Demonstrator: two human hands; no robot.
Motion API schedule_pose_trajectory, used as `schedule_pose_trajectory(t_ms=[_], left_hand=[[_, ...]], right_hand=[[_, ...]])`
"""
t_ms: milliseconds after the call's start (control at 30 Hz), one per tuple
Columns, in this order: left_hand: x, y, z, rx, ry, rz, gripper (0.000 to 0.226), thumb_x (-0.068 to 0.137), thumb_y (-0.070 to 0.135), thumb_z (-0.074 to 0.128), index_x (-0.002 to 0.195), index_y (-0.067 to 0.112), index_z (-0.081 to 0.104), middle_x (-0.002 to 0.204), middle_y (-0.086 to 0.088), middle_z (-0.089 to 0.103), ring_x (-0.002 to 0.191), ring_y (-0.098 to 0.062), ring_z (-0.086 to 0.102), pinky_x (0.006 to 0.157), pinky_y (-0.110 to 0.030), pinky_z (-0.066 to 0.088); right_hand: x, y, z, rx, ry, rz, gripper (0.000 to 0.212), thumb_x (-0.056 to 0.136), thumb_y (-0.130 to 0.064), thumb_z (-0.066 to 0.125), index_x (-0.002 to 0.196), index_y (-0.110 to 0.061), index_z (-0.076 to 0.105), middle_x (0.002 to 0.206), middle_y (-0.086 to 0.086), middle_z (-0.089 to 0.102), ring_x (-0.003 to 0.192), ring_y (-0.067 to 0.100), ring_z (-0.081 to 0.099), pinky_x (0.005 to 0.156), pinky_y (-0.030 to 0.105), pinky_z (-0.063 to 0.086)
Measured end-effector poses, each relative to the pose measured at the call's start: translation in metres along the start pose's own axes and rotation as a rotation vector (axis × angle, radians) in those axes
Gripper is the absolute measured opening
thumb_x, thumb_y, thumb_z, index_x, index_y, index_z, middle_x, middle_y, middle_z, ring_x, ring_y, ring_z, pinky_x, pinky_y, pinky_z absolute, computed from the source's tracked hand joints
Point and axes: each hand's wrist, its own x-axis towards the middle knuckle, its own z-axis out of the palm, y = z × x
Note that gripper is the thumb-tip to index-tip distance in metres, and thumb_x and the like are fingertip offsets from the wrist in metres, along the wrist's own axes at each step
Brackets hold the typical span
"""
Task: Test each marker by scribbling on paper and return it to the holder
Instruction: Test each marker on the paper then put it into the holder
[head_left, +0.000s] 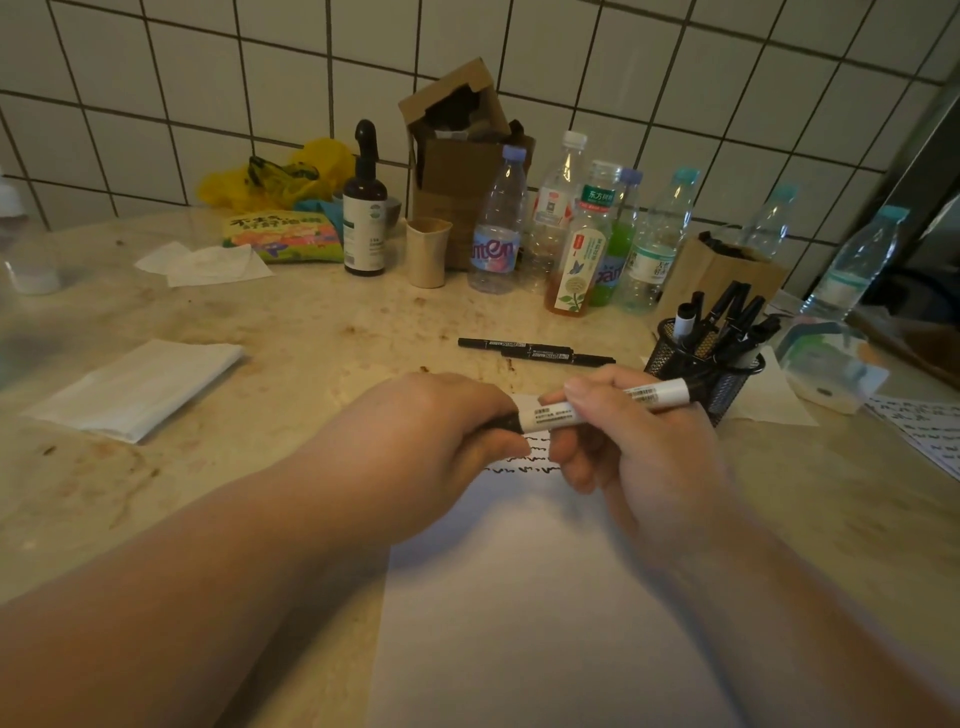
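Gripping a white-barrelled marker (597, 408) at both ends, a person works over a sheet of white paper (519, 597) lying on a stained, marble-look bench (311, 332); the left hand (447, 431) curls around the marker's black end while the right hand (623, 431) pinches the barrel between thumb and fingers, holding it roughly level just above the paper's far edge. Short black scribbles (524, 457) show on the sheet between the two hands. Just beyond, two black markers (535, 351) lie side by side on the bench, and to their right a black mesh holder (696, 374) stands with several more markers upright in it. A folded white cloth or paper (140, 384) lies well to the left, and another scribbled sheet (924, 431) pokes in at the right edge. Farther back, a cluster of plastic bottles (571, 234), a dark dropper bottle (364, 208), a small beige cup (427, 252), an opened cardboard box (457, 150), a colourful packet (283, 236) and a yellow plastic bag (275, 176) crowd the bench against a white-tiled wall (675, 62).
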Motion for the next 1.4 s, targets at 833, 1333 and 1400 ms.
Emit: schedule_pose_trajectory(t_ms=[833, 1333, 1400], left_hand=[[0.002, -0.031, 0.000, 0.008, -0.131, -0.350, 0.032, 0.097, 0.052, 0.048, 0.072, 0.034, 0.056, 0.070, 0.011, 0.063, 0.065, -0.004, 0.056, 0.058, -0.025, 0.040], [-0.001, -0.034, 0.006, 0.012, -0.173, -0.375, 0.019, 0.097, 0.044, 0.051, 0.098, 0.033, 0.067, 0.078, 0.017, 0.068, 0.073, 0.000, 0.059, 0.061, -0.019, 0.043], [0.000, -0.035, 0.007, 0.012, -0.170, -0.382, 0.020, 0.097, 0.045, 0.052, 0.099, 0.033, 0.067, 0.080, 0.016, 0.068, 0.074, -0.001, 0.059, 0.063, -0.020, 0.046]], right_hand=[[0.019, 0.016, -0.047, -0.485, 0.375, 0.380, 0.024, 0.088, -0.029, 0.064, 0.076, -0.010, 0.072, 0.055, -0.001, 0.062, 0.058, 0.017, 0.053, 0.060, 0.036, 0.043], [0.021, 0.021, -0.043, -0.387, 0.368, 0.377, 0.018, 0.089, -0.018, 0.063, 0.078, -0.005, 0.067, 0.051, 0.004, 0.057, 0.044, 0.014, 0.047, 0.042, 0.026, 0.040], [0.021, 0.023, -0.044, -0.408, 0.360, 0.376, 0.019, 0.089, -0.019, 0.063, 0.074, -0.007, 0.066, 0.052, 0.004, 0.058, 0.045, 0.015, 0.048, 0.043, 0.027, 0.041]])
